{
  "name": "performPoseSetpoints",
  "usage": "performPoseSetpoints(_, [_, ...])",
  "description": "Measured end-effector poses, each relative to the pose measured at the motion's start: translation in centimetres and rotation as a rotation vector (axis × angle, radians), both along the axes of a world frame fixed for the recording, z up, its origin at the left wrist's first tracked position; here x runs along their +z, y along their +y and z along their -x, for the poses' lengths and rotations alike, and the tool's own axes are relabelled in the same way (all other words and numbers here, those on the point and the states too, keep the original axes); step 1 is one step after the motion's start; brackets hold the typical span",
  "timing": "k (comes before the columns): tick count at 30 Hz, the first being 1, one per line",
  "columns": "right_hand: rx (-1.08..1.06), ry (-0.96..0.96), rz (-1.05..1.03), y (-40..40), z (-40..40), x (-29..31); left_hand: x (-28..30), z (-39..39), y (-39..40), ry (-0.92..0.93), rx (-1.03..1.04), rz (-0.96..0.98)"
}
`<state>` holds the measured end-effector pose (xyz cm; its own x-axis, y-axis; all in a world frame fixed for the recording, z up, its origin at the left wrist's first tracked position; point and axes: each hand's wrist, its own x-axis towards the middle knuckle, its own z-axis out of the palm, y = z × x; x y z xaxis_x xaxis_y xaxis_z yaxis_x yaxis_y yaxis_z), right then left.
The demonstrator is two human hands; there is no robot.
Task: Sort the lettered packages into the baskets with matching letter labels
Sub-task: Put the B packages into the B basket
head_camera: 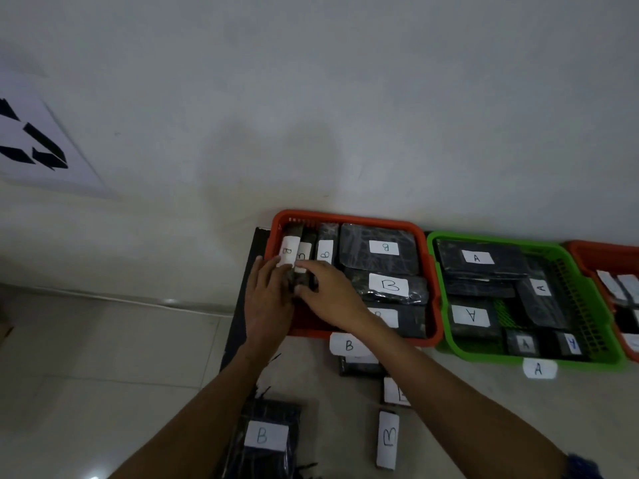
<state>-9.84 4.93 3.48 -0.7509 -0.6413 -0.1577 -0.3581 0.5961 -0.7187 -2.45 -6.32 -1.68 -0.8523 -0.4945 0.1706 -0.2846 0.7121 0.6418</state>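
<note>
A: Risk first, head view. Both hands sit in the left end of the red basket (349, 219), on a row of packages stood on edge. The upright package (300, 271) between the hands looks loosely wedged; if either hand lets go unevenly I'd guess it tips over onto the flat packages beside it, or knocks its neighbours down.

B: Anything else?

A: Basket looks crowded. Squeezing one more in could push the end package (288, 250) up against the rim. Also loose packages on the floor near the arms, like the big one (264, 437) and the thin one (388, 439), both marked B. A forearm sweep could drag them.

B: Hand states?

A: Left hand (268, 302): fingers fairly straight, pressed against the left side of the upright package. Right hand (328, 295): fingers curled over its near end, holding it, though it's dim there.

B: Where's the package relative to the hands?

A: Between them, touching both, inside the red basket near its left wall. Label B (348, 345) sits on the floor just in front of that basket. Green basket (449, 337) holds the A packages, just to the right.
</note>
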Motion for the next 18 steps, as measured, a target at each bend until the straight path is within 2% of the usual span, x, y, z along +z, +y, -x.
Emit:
performPoseSetpoints(5, [-0.061, -0.172, 0.15, 8.0, -3.9, 0.7, 0.1, -3.4, 3.6, 0.147, -0.223, 0.025])
performPoseSetpoints(11, [-0.198, -0.275, 0.182, 15.3, -8.7, -0.1, 0.2, -7.5, 7.9, 0.26, -0.329, -0.038])
performPoseSetpoints(18, [-0.175, -0.374, 0.005, 18.3, -12.8, -3.3, -1.2, -13.0, 7.2, 0.096, -0.316, -0.022])
